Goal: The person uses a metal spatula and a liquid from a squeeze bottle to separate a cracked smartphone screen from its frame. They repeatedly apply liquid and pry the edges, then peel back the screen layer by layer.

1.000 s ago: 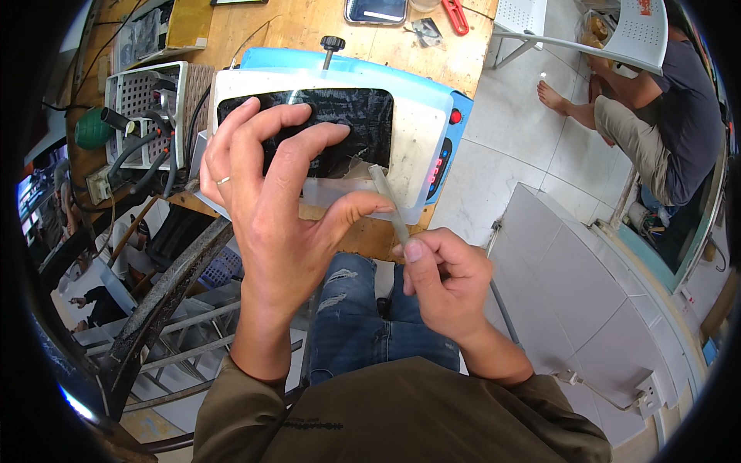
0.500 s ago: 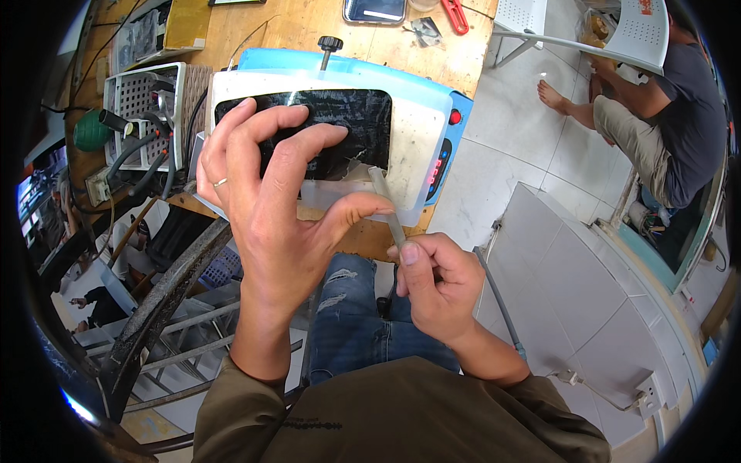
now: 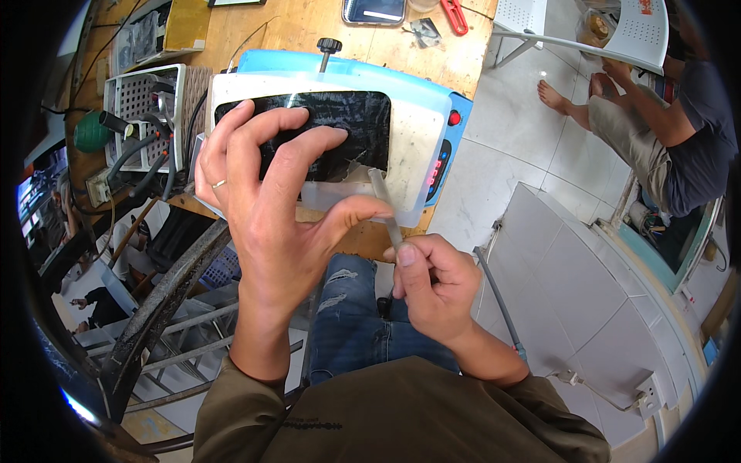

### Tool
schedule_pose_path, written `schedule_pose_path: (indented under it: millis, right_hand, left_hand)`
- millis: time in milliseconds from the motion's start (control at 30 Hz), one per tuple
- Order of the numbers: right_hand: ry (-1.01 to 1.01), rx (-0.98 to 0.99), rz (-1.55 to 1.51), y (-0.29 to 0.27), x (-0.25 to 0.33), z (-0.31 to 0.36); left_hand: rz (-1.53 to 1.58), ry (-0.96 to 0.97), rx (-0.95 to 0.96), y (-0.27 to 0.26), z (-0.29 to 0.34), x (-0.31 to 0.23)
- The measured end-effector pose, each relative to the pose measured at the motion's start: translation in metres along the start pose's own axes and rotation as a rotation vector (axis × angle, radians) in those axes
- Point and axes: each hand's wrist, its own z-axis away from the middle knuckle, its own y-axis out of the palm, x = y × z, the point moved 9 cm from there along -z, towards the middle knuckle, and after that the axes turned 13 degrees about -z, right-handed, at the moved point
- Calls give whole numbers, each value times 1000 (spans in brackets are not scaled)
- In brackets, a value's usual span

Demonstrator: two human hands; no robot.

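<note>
A dark rectangular panel (image 3: 363, 116), shaped like a phone screen, lies on a white plate (image 3: 413, 139) on top of a blue machine (image 3: 270, 60). Its surface looks streaked, and a ragged pale patch shows at its lower right corner. My left hand (image 3: 266, 185) is spread over the panel, fingertips resting on it and curved apart. The left thumb reaches to the side of a thin translucent strip tool (image 3: 384, 194). My right hand (image 3: 438, 287) pinches the lower end of that strip between thumb and fingers. The strip's upper tip meets the panel's lower right corner.
A black knob (image 3: 329, 46) stands behind the plate. Further back on the wooden bench (image 3: 301, 31) are a phone (image 3: 373, 11) and a red-handled tool (image 3: 455, 15). A white basket (image 3: 145, 116) with cables is at left. Another person (image 3: 656, 131) sits at right.
My right hand has shifted slightly left with the strip, and the panel's edge a touch left too. My left hand stays almost still. The seated person has moved a little.
</note>
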Motion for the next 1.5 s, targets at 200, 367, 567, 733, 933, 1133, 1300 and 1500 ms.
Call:
schedule_pose_path:
  millis: [200, 367, 567, 733, 933, 1133, 1300, 1500]
  right_hand:
    - [8, -8, -23, 2, -4, 1]
    - [3, -23, -40, 2, -5, 3]
    - [-12, -33, -13, 1, -5, 4]
    - [-30, -45, 9, 1, -4, 5]
    - [-49, -55, 21, 0, -3, 5]
    - [-59, -68, 32, 0, -2, 6]
    - [-70, -53, 40, 2, 1, 6]
    - [-62, -73, 36, -1, -1, 6]
  left_hand:
    - [-3, 3, -1, 0, 0, 0]
    - [18, 8, -7, 0, 0, 0]
    - [19, 8, -4, 1, 1, 0]
    - [6, 12, -8, 1, 1, 0]
    - [4, 12, -14, 1, 1, 0]
    - [5, 13, -15, 1, 0, 0]
    - [3, 18, -26, 0, 0, 0]
    - [-5, 9, -26, 0, 1, -1]
